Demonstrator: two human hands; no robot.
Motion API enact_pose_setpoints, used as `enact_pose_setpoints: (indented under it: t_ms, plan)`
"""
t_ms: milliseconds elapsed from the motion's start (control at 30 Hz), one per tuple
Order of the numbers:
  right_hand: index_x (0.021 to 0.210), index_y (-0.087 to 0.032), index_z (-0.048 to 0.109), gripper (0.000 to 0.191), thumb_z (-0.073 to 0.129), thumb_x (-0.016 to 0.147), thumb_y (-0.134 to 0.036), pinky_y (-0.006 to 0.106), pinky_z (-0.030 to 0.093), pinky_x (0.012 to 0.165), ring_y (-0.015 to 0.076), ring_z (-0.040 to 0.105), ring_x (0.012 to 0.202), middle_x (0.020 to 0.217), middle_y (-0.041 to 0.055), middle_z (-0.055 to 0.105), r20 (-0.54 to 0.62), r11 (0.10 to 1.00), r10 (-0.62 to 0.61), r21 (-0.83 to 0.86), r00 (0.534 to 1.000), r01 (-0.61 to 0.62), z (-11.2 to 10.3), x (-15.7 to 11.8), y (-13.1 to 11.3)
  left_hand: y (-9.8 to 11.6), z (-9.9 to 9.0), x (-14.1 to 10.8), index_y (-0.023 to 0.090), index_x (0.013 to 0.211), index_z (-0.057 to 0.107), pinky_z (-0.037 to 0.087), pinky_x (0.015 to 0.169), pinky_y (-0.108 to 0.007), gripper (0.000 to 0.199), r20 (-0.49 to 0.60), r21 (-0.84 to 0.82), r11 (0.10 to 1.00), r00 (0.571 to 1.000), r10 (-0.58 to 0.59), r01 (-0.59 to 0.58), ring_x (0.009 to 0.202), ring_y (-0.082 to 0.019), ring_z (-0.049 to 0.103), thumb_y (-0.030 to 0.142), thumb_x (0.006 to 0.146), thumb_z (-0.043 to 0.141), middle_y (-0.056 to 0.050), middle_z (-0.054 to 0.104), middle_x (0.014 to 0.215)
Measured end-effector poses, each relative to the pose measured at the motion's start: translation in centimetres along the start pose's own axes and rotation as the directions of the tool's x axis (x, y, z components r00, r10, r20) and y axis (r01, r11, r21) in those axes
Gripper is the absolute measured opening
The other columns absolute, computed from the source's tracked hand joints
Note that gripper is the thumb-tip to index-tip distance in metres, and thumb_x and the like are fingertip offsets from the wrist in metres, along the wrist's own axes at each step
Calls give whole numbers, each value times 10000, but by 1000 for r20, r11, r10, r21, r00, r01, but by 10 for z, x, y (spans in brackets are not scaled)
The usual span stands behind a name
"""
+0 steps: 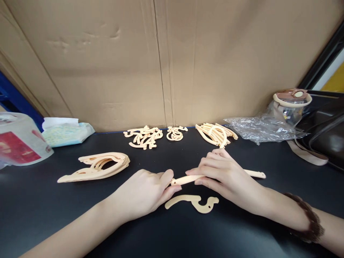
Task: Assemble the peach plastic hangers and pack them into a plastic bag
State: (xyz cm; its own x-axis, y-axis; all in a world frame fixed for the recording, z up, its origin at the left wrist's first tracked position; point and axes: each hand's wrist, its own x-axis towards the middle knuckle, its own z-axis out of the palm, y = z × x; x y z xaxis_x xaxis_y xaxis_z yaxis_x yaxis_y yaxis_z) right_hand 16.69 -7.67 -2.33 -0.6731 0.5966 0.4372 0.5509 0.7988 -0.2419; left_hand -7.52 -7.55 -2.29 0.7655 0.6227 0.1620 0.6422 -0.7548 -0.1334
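A long beige plastic hanger arm [188, 179] with a small hole near its left end lies across between my hands. My left hand [150, 190] is closed, thumb and forefinger pinching at that left end; whatever else lies inside its fingers is hidden. My right hand [223, 172] grips the arm from above, and a beige length with holes [255, 173] sticks out past its far side. Just below both hands, flat on the table, lies a beige hook piece [205, 208] with a curved tail and one hole.
Folded beige hangers [107, 166] are stacked at left. Along the back lie piles of hook pieces [145, 138], small curved parts [176, 133] and hanger arms [215, 134]. A tape roll [24, 139], tissue pack [67, 134], clear plastic bag [258, 129] and bottle [291, 107] stand around the black table [150, 236].
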Motion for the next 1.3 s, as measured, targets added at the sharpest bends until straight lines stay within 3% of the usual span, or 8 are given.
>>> enact_pose_setpoints:
  t_ms: [333, 600, 733, 800, 900, 1067, 1167, 1300]
  plan:
    - [1120, -254, 650, 219, 481, 985, -283, 315, 349, 830, 140, 560, 809, 819, -13, 654, 52, 997, 51, 63, 997, -54, -1, 0, -2, 2, 0, -1, 217, 749, 390, 262, 389, -266, 445, -52, 26, 999, 998, 40, -39, 397, -162, 577, 360, 1036, 81, 30, 558, 519]
    - [1169, -278, 643, 273, 428, 1005, -313, 291, 350, 788, 122, 537, 755, 762, -27, 595, 90, 998, 60, 10, 994, -61, -5, 2, -3, 1, -2, 0, 204, 723, 434, 311, 372, -246, 439, -184, 62, 997, 981, 57, -46, 396, -144, 599, 351, 1039, 166, 19, 605, 530]
    - [1191, -287, 634, 288, 414, 1009, -320, 291, 358, 783, 127, 548, 767, 764, -22, 600, 119, 996, 67, 43, 991, -72, -6, 1, -3, 0, -2, -1, 136, 992, 520, 408, 397, -252, 403, -169, 60, 997, 984, 54, -45, 485, -184, 680, 348, 1041, 182, -23, 701, 636]
    - [1183, -286, 638, 293, 407, 1010, -335, 291, 365, 772, 135, 552, 777, 770, -17, 604, 131, 993, 81, 72, 988, -91, -5, 0, -2, 0, -1, -3, 92, 1172, 467, 456, 421, -265, 411, -155, 85, 995, 986, 57, -44, 530, -207, 706, 350, 1041, 174, -51, 732, 690]
    - [1182, -287, 637, 283, 423, 1003, -335, 282, 376, 753, 137, 556, 783, 800, -17, 623, 142, 986, 100, 120, 985, -118, -3, 0, -1, 0, 1, -3, 65, 1247, 418, 491, 448, -275, 430, -137, 135, 988, 987, 87, -68, 587, -224, 729, 330, 1043, 147, -90, 756, 766]
    - [1086, -254, 671, 234, 468, 987, -316, 293, 381, 744, 147, 579, 783, 831, -9, 669, 131, 990, 102, 84, 986, -114, -2, 3, 2, 0, -3, 0, 109, 1239, 420, 489, 476, -275, 374, -143, 116, 993, 989, 41, -25, 613, -211, 724, 338, 1039, 202, -61, 745, 786]
    - [1040, -237, 688, 215, 576, 923, -377, 322, 381, 778, 169, 597, 803, 831, -3, 697, 79, 992, 127, -20, 989, -126, -7, 7, 12, -4, -13, 1, 165, 1088, 491, 435, 446, -271, 246, -141, 49, 996, 988, -64, 71, 547, -195, 679, 350, 1011, 348, 0, 700, 704]
    - [1048, -229, 688, 373, 684, 798, -505, 391, 343, 924, 212, 616, 927, 882, 8, 719, -51, 974, 145, -171, 988, -152, -19, 7, 36, -13, -24, 1, 191, 944, 530, 455, 540, -292, 132, -117, -27, 991, 984, -133, 131, 656, -193, 631, 304, 964, 464, -8, 650, 770]
